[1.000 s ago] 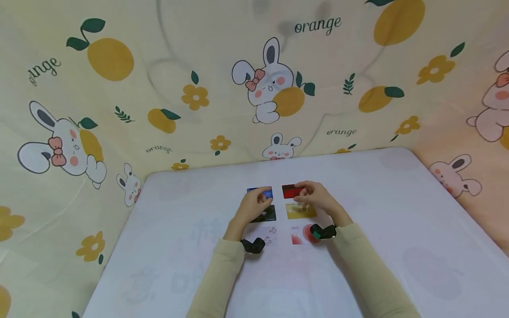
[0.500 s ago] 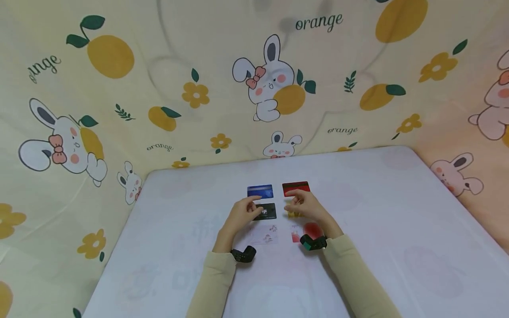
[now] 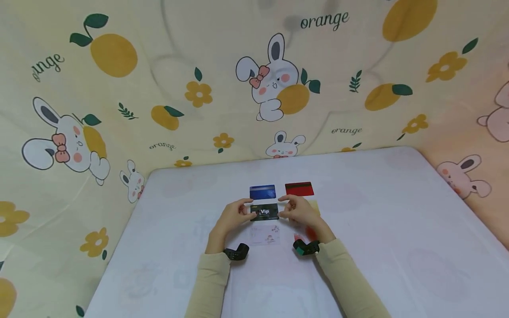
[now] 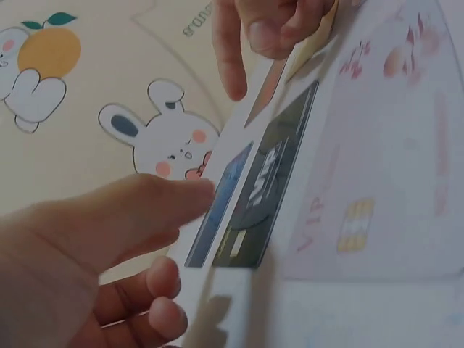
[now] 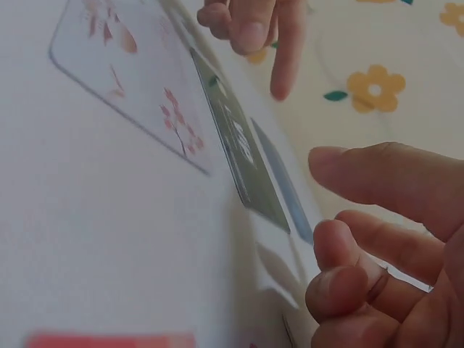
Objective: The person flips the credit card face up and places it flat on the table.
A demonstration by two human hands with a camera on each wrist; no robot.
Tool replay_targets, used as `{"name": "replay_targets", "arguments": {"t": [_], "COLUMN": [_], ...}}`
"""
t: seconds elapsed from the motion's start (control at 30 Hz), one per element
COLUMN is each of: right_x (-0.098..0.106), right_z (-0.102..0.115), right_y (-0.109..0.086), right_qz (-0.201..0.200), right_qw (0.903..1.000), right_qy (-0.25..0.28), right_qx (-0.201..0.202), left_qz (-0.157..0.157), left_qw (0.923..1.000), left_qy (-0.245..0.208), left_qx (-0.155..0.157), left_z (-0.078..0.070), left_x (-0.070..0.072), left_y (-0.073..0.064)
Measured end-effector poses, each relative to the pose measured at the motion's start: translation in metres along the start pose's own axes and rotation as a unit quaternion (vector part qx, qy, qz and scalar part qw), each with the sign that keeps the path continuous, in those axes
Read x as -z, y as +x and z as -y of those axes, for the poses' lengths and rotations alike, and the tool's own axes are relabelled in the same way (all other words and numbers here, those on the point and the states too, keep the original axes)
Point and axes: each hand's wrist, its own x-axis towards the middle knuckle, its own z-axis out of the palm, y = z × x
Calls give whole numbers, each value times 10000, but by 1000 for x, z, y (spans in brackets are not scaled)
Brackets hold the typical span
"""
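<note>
A black card marked Vip (image 3: 265,217) lies flat on the white table between my two hands. My left hand (image 3: 229,218) is at its left short edge, thumb and index finger spread apart. At the right short edge is my right hand (image 3: 303,213), likewise with thumb and forefinger apart. Both wrist views show the fingers hovering by the black card (image 4: 250,217), gripping nothing. Behind it lies a blue card (image 3: 262,192). In front is a pale pink card (image 3: 264,236) with a floral print and a chip.
A red card (image 3: 300,189) lies at the back right. My right hand partly covers a gold card (image 3: 315,206) and a white card with red shapes (image 3: 299,238). A cloth printed with rabbits and oranges (image 3: 222,88) stands behind the table (image 3: 179,212).
Both hands have come back toward me from the blue and red cards. They now flank the black card, the right hand having shifted left. The cards stay in place.
</note>
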Motion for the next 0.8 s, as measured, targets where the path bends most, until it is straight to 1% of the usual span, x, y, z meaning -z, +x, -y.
{"name": "replay_targets", "arguments": {"t": [0.07,0.2,0.3,0.43,0.53,0.67,0.8], "right_x": [-2,-6,-7,-9,-11,-14,-14], "right_z": [2,4,4,6,8,9,9], "right_y": [1,3,2,2,2,2,2], "right_qz": [32,-11,-94,-161,-95,-21,-83], "right_qw": [9999,9988,9973,9955,9949,9942,9926], "right_qy": [-142,-475,-694,-892,-945,-978,-1069], "right_qx": [15,-108,-228,-268,-327,-445,-572], "left_qz": [37,258,358,271,199,198,213], "left_qw": [10000,9995,9988,9991,9993,9992,9995], "left_qy": [42,-40,-72,20,49,84,137], "left_qx": [-12,201,323,310,324,337,205], "left_z": [3,6,9,12,13,14,15], "left_x": [2,4,2,-1,-2,-3,-4], "left_y": [0,-1,-1,0,0,1,2]}}
